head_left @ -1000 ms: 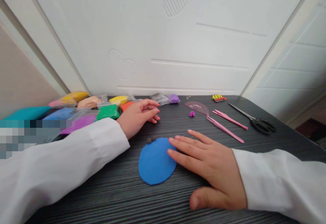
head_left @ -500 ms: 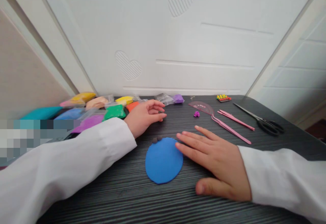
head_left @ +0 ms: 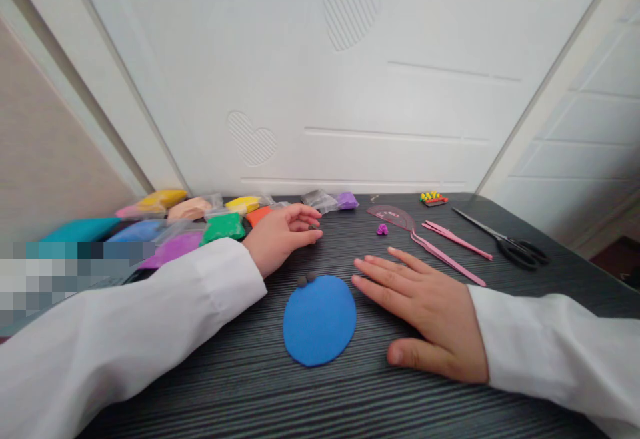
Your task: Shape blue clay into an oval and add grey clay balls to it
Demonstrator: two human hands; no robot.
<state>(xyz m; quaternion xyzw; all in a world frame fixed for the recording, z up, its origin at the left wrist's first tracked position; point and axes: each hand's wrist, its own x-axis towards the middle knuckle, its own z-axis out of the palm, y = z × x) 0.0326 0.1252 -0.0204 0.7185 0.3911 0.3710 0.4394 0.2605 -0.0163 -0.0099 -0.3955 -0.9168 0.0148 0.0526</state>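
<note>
A flat, round sheet of blue clay (head_left: 320,322) lies on the dark table in front of me. Two small dark clay lumps (head_left: 306,280) touch its upper left edge. My right hand (head_left: 425,316) rests palm down just right of the blue clay, fingers spread and holding nothing. Beyond the clay to the left, my left hand (head_left: 283,236) hovers beside the orange clay packet (head_left: 257,215), with its fingers loosely curled and apart. Nothing shows in it, though its palm is partly hidden.
Bagged clay, such as the green packet (head_left: 223,227) and the purple packet (head_left: 347,200), lines the left and back. A purple clay piece (head_left: 383,229), protractor (head_left: 393,217), pink tweezers (head_left: 447,260), another pink tool (head_left: 457,240), scissors (head_left: 505,239) and small colourful clay model (head_left: 433,198) lie right.
My right hand has shifted slightly right, from touching the blue clay's edge to beside it. The left hand has hardly moved. The view has tilted a little.
</note>
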